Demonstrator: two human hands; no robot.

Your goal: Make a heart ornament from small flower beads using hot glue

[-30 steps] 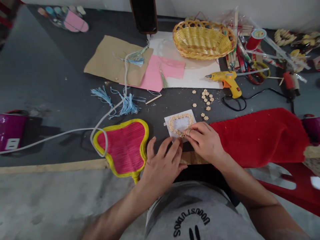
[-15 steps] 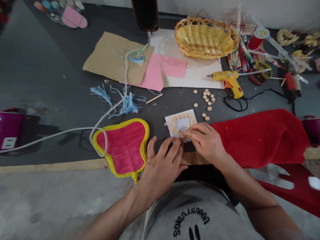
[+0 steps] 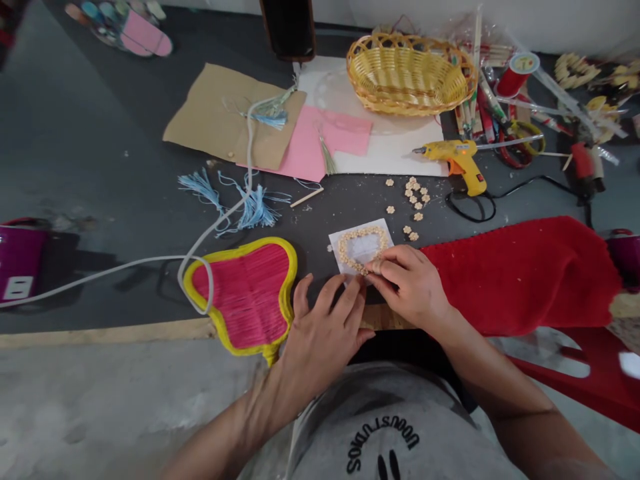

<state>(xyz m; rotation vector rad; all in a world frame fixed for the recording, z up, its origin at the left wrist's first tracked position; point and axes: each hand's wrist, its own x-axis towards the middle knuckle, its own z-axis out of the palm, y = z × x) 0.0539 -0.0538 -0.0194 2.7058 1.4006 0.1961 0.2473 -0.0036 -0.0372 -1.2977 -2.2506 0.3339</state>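
Note:
A small white paper lies near the table's front edge, bearing an outline of pale flower-shaped wooden beads. At the outline's lower right corner, my right hand pinches thumb and fingertips on what looks like one flower-shaped bead, mostly covered by the fingers. My left hand rests palm down with fingers spread, its fingertips on the paper's lower edge. Several loose flower beads are scattered beyond the paper. The yellow glue gun lies on its side behind them, nozzle to the left.
Left of my hands is a pink fan-like piece with yellow border, crossed by a white cable. Red cloth lies at right. Farther back are blue tassels, brown paper, a wicker basket and red thread.
The fingertips of my right hand have shifted slightly left and down along the bead outline. My left hand stays at the paper's edge.

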